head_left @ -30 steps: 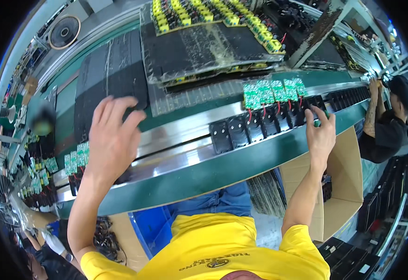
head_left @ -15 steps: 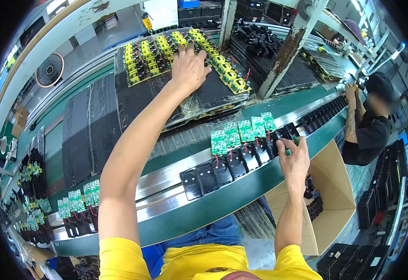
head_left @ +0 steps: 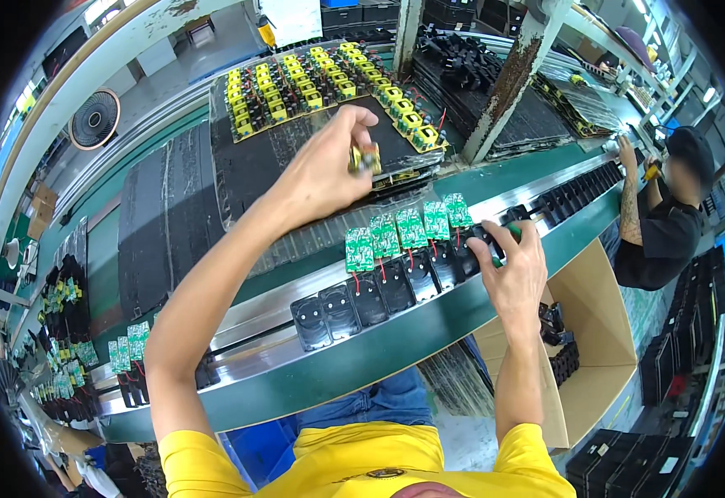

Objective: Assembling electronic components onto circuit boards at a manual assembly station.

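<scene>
Circuit board with yellow part (head_left: 365, 159) is up in the left hand (head_left: 325, 170), grip pinching it between thumb and fingers, above the near edge of the black sheet stack (head_left: 250, 170). Right hand (head_left: 516, 274) is at the row of black casings (head_left: 396, 286), thumb and forefinger spread, a green item (head_left: 498, 261) tucked in the grip; can't tell what. Done, from here: five green boards (head_left: 411, 228) sit behind the row, red leads running down to casings. Left: two casings at the bench's (head_left: 391, 347) near-left end show no board. Plenty of yellow-topped boards (head_left: 296, 90) on the stack, so I'd call it early in the batch.
</scene>
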Available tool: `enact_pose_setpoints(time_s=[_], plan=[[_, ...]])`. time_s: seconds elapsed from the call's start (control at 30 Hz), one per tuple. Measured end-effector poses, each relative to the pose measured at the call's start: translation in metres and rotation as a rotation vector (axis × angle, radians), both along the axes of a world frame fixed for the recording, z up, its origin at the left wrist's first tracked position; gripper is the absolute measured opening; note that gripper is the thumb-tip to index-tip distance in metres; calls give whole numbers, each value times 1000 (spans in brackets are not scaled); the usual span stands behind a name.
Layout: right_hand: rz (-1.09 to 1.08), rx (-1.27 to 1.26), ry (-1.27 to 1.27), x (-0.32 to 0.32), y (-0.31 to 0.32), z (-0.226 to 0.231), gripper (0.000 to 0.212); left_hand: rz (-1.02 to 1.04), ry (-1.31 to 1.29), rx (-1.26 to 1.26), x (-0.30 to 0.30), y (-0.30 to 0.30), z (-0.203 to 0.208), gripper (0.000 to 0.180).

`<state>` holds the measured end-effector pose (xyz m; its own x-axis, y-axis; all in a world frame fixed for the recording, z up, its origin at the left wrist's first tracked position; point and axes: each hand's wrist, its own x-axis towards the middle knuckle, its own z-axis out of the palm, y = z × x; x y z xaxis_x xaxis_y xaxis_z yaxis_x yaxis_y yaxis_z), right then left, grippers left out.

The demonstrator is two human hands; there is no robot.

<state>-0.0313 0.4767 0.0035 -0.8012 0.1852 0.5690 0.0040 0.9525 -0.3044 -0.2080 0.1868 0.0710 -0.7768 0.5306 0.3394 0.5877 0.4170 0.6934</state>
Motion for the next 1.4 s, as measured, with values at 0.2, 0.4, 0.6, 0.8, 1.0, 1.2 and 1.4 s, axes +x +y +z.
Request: enact_pose_setpoints(time_s=[0.2, 0.4, 0.6, 0.8, 1.0, 1.2, 1.4], plan=[[642, -459, -98, 7, -72, 53, 50, -264, -300, 169, 114, -49, 8, 117], [1101, -644, -310, -1, -104, 56, 49, -181, -204, -26, 171, -77, 35, 131], [1099, -1005, -280, 18, -127, 42, 34, -123, -146, 12, 197, -95, 40, 124], [916, -1051, 48, 58, -167, 48, 20, -114, -53, 70, 226, -93, 16, 93], [893, -1766, -411, 74, -147, 33, 16, -94, 431, -201, 229, -92, 26, 53], [1075, -1957, -536, 80, -159, 32, 15, -85, 539, 129, 235, -90, 9, 22], [742, -705, 177, 68, -162, 40, 25, 239, -396, 445, 236, -85, 15, 13]])
